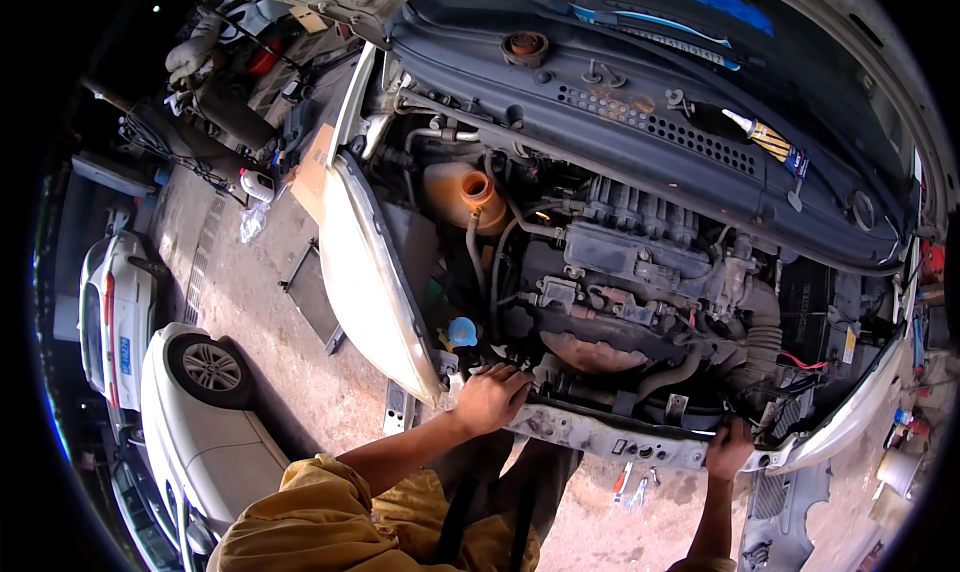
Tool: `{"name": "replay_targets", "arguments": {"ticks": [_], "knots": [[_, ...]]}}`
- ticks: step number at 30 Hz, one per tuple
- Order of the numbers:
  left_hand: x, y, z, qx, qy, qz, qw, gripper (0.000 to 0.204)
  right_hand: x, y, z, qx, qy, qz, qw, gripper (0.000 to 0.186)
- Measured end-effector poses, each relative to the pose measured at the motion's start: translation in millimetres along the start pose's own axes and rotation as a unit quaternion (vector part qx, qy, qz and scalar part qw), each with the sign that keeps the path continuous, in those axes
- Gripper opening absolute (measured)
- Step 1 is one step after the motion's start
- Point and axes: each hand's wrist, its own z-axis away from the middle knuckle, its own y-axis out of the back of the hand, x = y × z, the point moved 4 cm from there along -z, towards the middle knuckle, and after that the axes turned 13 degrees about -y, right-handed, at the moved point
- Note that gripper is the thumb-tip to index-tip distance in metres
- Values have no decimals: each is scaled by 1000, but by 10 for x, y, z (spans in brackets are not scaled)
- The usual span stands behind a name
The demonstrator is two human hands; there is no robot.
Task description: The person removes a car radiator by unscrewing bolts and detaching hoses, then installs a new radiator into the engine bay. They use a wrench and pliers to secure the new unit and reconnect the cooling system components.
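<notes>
I stand over a car's engine bay, where the engine [620,247] is exposed. My left hand [490,400] is at the left part of the metal front crossmember [580,430], fingers bent together over its inner edge; their tips are hidden among dark parts. A blue filler cap [462,332] lies just beyond that hand. On the right, my right hand [730,449] is closed over the crossmember's top edge beside a black hose area. What sits under its fingertips does not show. An orange-brown coolant tank [478,192] without a cap stands at the bay's far left.
A yellow-and-blue sealant tube [768,144] lies on the black cowl [640,122]. The headlight [370,272] borders the bay on the left. Pliers and hand tools [632,487] lie on the floor below the crossmember. A white car [205,412] stands at the left.
</notes>
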Motion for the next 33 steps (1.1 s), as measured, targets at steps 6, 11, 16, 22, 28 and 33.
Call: {"name": "replay_targets", "arguments": {"ticks": [6,11,16,22,28,33], "knots": [[-15,-23,-85,-7,-10,-17,1000,15,46,-37,-4,17,-5,-11,1000,4],[-21,-163,-79,-27,26,-8,999,12,32,30,-78,28,-19,23,999,5],[2,-215,-114,-26,15,-10,1000,12,79,68,-64,50,-29,14,998,12],[46,-222,-118,-37,14,-15,999,12,125,106,15,110,-71,-4,991,13],[53,-249,-77,-41,16,-36,998,13,155,155,5,127,-98,-23,987,11],[48,-294,-43,-36,2,-55,998,16,239,144,49,147,-74,-47,985,11]]}}
